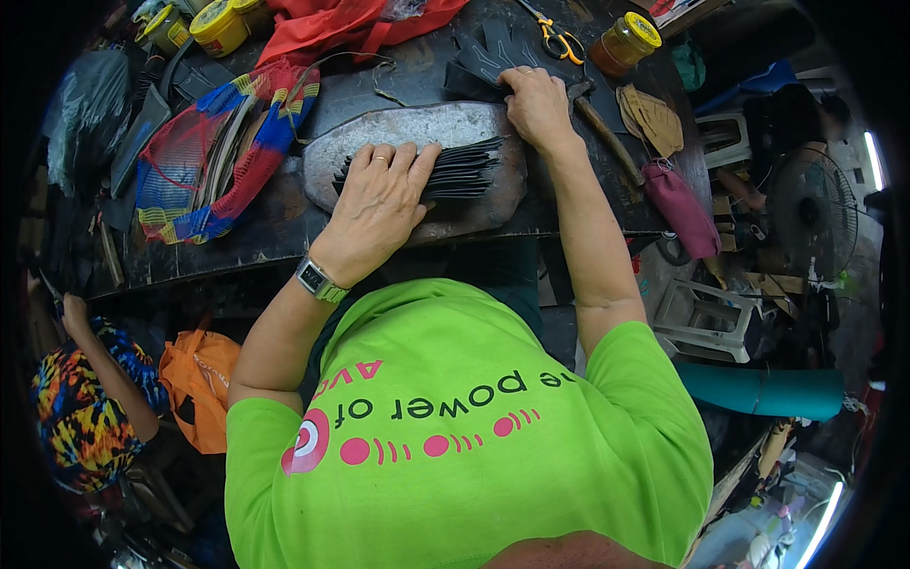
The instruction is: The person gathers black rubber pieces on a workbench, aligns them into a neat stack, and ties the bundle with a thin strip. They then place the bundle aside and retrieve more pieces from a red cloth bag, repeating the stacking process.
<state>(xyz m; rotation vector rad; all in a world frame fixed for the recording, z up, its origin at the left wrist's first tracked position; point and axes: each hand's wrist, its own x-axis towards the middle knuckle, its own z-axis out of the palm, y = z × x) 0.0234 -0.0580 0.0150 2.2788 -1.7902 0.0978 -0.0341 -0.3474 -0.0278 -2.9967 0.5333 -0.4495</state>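
A fanned row of thin black flat pieces [466,171], perhaps leather, lies on a worn grey slab [332,142]. My left hand [387,185] is closed over the left end of the row, its fingers pressing on top; the thumb is hidden. My right hand [542,106] reaches past the slab's far right side. Its fingers curl onto the edge of a loose pile of black pieces marked with pale lines [493,59]; their tips are partly hidden. A hammer [607,137] with a wooden handle lies right of that hand.
Beyond are orange-handled scissors [561,43], a yellow-lidded jar [626,43], red cloth [351,28] and yellow tubs [218,27]. A colourful mesh bag [223,152] lies left. Tan pattern pieces [650,119] and a maroon pouch [681,209] sit right. Another person [100,389] is at lower left.
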